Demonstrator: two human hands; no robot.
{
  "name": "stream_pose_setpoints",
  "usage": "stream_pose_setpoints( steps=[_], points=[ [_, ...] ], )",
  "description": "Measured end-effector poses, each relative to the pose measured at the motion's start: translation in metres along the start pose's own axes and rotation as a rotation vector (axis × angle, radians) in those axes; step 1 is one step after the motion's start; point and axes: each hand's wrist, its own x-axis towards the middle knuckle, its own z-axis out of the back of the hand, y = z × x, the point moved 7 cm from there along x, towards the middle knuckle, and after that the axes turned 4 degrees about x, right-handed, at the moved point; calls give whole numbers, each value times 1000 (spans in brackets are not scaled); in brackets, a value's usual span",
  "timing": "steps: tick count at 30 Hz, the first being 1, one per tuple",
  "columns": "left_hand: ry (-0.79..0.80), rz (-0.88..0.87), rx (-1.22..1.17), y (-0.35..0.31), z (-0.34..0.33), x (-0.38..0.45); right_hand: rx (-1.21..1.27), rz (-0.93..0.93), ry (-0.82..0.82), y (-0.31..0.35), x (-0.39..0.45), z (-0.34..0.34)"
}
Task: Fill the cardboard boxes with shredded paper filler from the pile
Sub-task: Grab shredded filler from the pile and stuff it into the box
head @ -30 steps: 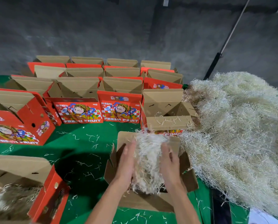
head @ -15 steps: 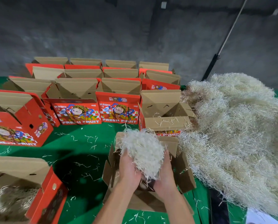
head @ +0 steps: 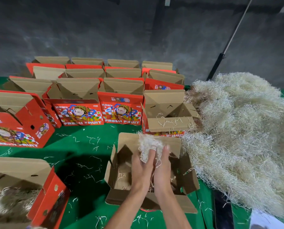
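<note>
a second ago the two hands held a tall wad of filler upright over the open box, palms facing each other. half a second ago they cupped it from below, level with the box's far flap. now the left hand [head: 142,164] and right hand [head: 162,164] have come down together into the box [head: 119,169], side by side and nearly touching, fingers stretched forward along the wad [head: 148,145] and pushing it toward the far wall. the wad looks smaller and lower than it was, so the load is going in rather than being carried. that reads as the packing step for this box, nearly done but not finished.

the left hand presses the wad with mostly straight fingers, strands draped over them. the right hand lies flat against it too, fingers extended, not clenched round anything that i can see.

the wad is pale, cream-white, fine and stringy, fluffed at the top and frayed at the edges, with loose threads trailing over the fingers. only a few strands lie on the box floor near the wrists, so the box looks far from full.

the pile [head: 237,138] lies just right of the box, its fringe touching the right flap. left of the box, nearer the camera, another box [head: 43,195] already holds filler.
</note>
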Motion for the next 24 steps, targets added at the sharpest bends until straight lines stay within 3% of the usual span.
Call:
stream_pose_setpoints(
  steps=[2,4,8,11,13,15,17,19,24],
  points=[
    [-121,118,-95,9,14,7,23,-9,-73,-4,2,11],
    [-113,189,-298,17,16,17,-76,53,-126,2,5,20],
    [-37,109,-111,18,2,9,-279,139,-50,4,0,2],
    [-234,117,-145,14,38,15,-220,114,-61,14,4,12],
    [-404,215,-262,20,69,25,-34,43,-220,10,9,36],
    [-360,284,-252,25,65,29,25,57,-276,8,5,39],
    [-129,225,-36,14,31,17,-119,137,-154,11,-3,12],
    [-40,195,-9,13,17,10,-182,142,-93,8,-5,3],
    [-331,306,-258,20,72,43,27,3,-278,10,15,63]
  ],
)
